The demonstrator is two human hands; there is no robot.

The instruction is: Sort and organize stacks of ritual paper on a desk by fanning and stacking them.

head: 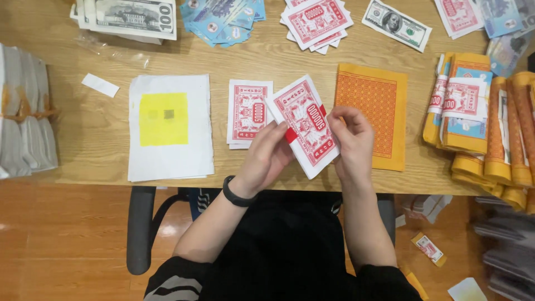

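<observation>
Head view, looking down on a wooden table (290,61). Both hands hold one stack of red-and-white paper notes (304,125), tilted, above the near edge of the table at its middle. The left hand (267,156), a black band on its wrist, closes thumb and fingers on the stack's near left edge, at a red strip across the notes. The right hand (351,139) closes its fingers over the stack's right edge.

Just left of the held stack, a second pile of the same red notes (245,111) lies flat. Just right of it lies an orange patterned sheet (373,100). Farther left sits a white sheet pile with a yellow square (167,125). At the far edge lie blue notes (223,19), more red notes (317,22) and grey-green banknotes (131,17). Bundles wrapped in orange paper (485,128) crowd the right side; white bundles (22,111) stand at the left.
</observation>
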